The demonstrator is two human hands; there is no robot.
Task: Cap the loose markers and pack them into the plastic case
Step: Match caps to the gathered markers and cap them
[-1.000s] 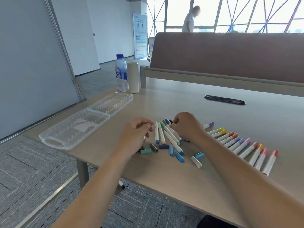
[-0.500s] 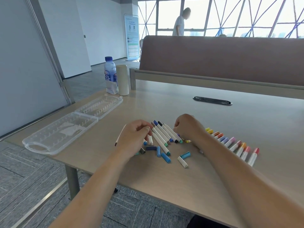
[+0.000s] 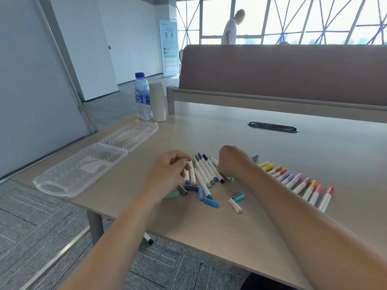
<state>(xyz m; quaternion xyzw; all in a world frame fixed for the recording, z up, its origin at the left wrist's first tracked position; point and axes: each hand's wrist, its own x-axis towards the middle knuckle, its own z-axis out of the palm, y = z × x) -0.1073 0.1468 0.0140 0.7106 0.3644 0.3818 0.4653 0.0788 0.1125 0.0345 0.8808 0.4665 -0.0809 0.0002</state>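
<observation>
Head view: left hand (image 3: 167,174) is back down at the pile. Half a second ago a thin marker stuck out of its left side; now nothing pokes out there. Its fingers are curled, and thumb and forefinger tips meet at the far end of a white marker (image 3: 187,177) at the left of the uncapped bunch (image 3: 206,170). That reads as a pinch.

Right hand (image 3: 230,160) has barely moved. It sits knuckles up with fingers curled down over the far ends of the bunch. The back of the hand hides what they hold, so I cannot tell.

Loose caps (image 3: 210,202) lie as before, scattered between the bunch and the near edge of the table (image 3: 314,143). They are teal, grey, navy and blue, with a teal and a white one apart to the right. The capped row (image 3: 293,181) fans out toward the right edge.

Plastic case (image 3: 79,170) lies open flat at the left edge, well apart from the markers. No markers are visible in either half. A water bottle (image 3: 143,96) and a white cylinder (image 3: 157,102) stand at the far left corner.

Meaning for the task: no cap went on in the last second and nothing is packed. Likely still picking a marker and matching its cap. The bunch remains to cap, and packing has not started.
</observation>
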